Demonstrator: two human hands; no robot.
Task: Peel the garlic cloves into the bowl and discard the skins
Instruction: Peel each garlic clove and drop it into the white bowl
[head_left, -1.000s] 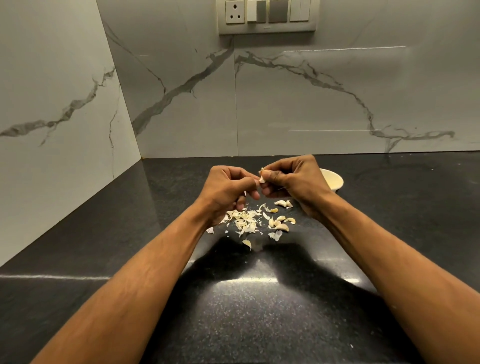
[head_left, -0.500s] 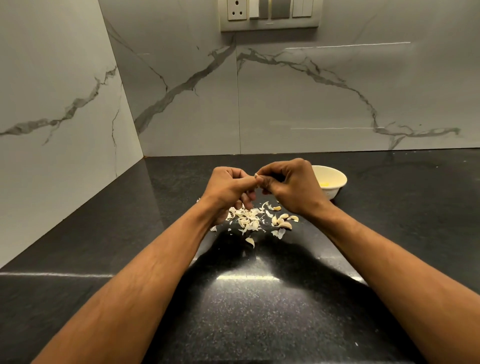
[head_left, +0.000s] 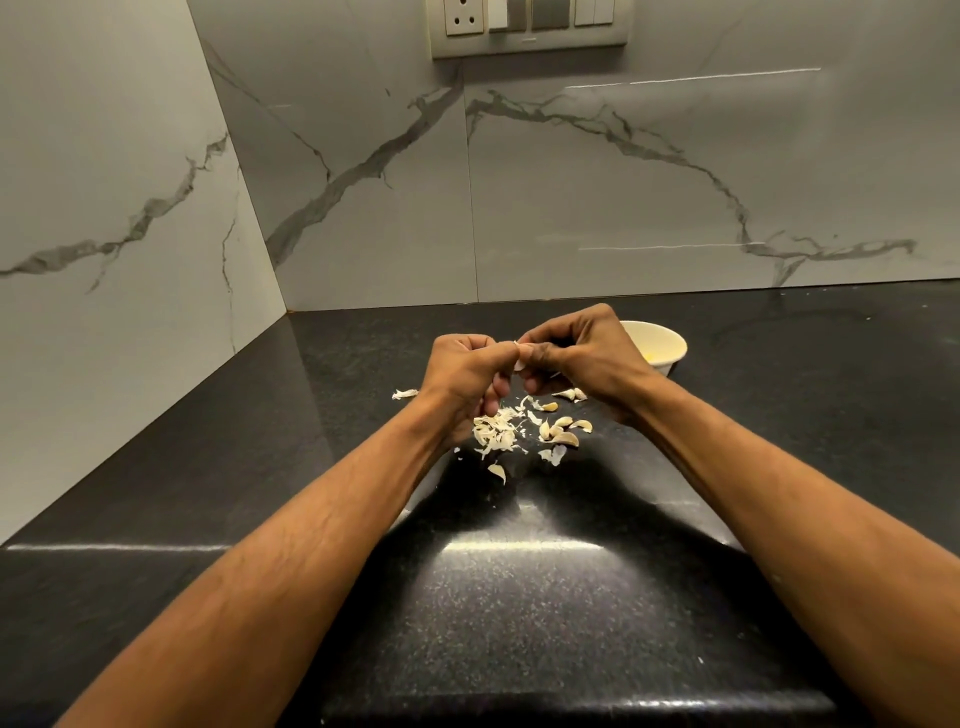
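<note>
Pinching a small garlic clove (head_left: 517, 357) between both sets of fingertips, I hold it up above the counter (head_left: 519, 597). My left hand (head_left: 467, 374) has its fingers curled in, with thumb and first finger tight on the left side of the clove. My right hand (head_left: 582, 353) is curled too, and its fingertips press on the clove from the other side. Both hands meet right at the clove, so I can only see a tiny white bit of it poking out between them.

Under my hands, a little heap of thin white skins (head_left: 496, 434) lies on the dark counter. Just to the right of the heap sit a few cloves (head_left: 563, 434), some with brownish skin on them. One clove (head_left: 497, 473) lies a bit nearer to me, apart from the heap. One scrap of skin (head_left: 405, 394) lies off to the left, beside my left wrist.

A small pale bowl (head_left: 667, 343) stands on the counter behind my right hand, partly hidden by it. I can see something yellow inside, but I cannot tell what it is.

Behind it all is a grey marble wall (head_left: 597, 182) with a switch plate (head_left: 530, 26) at the top.
</note>
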